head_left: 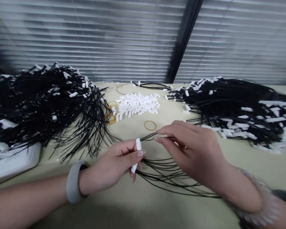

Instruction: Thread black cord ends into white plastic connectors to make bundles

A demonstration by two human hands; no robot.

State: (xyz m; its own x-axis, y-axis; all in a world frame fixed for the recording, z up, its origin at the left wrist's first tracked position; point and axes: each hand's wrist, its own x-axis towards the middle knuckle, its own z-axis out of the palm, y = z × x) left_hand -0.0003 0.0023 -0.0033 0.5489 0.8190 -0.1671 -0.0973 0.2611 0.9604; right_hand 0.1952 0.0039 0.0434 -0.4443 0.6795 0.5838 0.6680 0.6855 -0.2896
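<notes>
L forearm (33,197) w/ grey wristband (72,183) and R forearm (244,190) w/ clear coil bracelet (264,203) are closest to cam, crossing near edge of worktop (166,211).

L hand (120,162) grasps white connector (138,145), thumb on its face; looks like 1 pc, but middle's hidden under thumb. Held above worktop, approx mid between L & R edges. Long axis runs near edge to far edge, slight tilt. Black wires (162,173) leave it twd R edge, fanning under R hand (190,149).

Key relation: R hand's thumb + index tips are just R of connector's far end, pinching thin wire there; 1 or 2 strands, can't tell. Tips near connector, not touching it. L hand is nearer, being on the connector itself.

Containers: white tray (32,157) at L edge, partly under big wire pile (35,105). Can't tell if wires are inside or just resting on top.

Loose connector heap (138,103) sits directly on worktop twd far edge, approx mid. Rubber band (144,125) lies flat btwn heap and hands. 2nd wire pile (231,98) twd R edge, w/ white connectors at both ends. Small cable bundle (154,85) along far edge, blinds (124,41) behind.
</notes>
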